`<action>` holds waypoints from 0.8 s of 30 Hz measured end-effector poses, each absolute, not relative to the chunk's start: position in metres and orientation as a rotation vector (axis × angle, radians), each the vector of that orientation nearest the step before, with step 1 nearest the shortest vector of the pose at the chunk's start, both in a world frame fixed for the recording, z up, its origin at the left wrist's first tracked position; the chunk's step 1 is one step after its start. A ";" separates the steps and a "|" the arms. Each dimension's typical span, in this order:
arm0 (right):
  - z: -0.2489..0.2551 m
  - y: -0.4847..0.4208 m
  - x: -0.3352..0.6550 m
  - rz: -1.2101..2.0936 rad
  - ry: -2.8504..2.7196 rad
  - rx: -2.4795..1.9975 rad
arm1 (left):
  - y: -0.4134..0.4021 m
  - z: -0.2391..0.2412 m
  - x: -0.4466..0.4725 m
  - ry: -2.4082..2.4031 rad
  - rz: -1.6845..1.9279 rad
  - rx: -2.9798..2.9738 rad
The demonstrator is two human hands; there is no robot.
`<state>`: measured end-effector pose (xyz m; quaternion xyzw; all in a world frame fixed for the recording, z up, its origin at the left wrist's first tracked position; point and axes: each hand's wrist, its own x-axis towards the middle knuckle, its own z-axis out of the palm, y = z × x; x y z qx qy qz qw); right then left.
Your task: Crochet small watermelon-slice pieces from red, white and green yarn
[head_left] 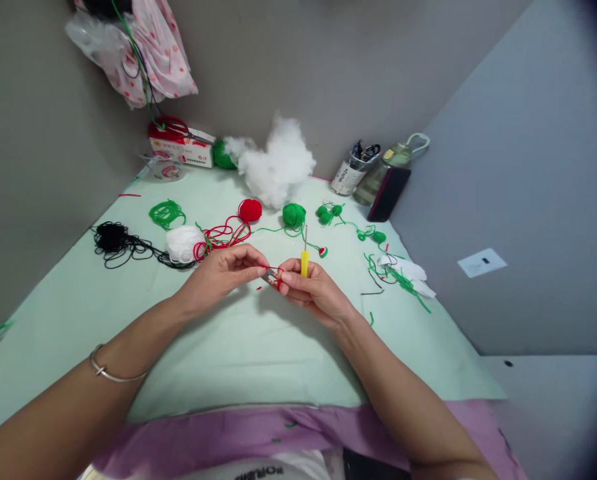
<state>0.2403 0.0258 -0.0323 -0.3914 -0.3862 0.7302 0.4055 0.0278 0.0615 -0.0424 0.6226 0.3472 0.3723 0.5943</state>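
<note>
My left hand point(235, 270) is closed, thumb and fingertips pinching a strand of red yarn point(274, 269). That strand runs across to my right hand point(311, 290), whose fingers are closed round the yellow handle of a crochet hook point(305, 263) with its thin metal shaft pointing up. Red yarn also lies at the right fingertips. Between the two hands is a small, flat grey metal piece point(269, 276); its kind and which hand grips it are unclear. Just beyond the hands sits a small red, white and green crocheted piece point(323, 252).
Behind the hands lie balls of red yarn point(250, 211), green yarn point(293, 215) and white yarn point(184, 244), plus tangled black yarn point(112, 237). White stuffing point(278, 163) is heaped at the back. Yarn scraps point(403, 280), a pen cup point(349, 175), a bottle point(373, 183) and a phone point(389, 193) stand right.
</note>
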 end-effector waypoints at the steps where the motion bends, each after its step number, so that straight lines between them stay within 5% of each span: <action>1: -0.032 0.026 0.240 1.845 -0.973 -0.987 | 0.061 -0.042 0.028 0.805 0.868 1.451; 18: -0.030 0.027 0.243 1.785 -1.036 -1.029 | 0.060 -0.042 0.029 0.867 0.874 1.331; 24: -0.030 0.032 0.265 0.849 -1.438 -1.368 | 0.060 -0.041 0.031 0.899 0.916 1.192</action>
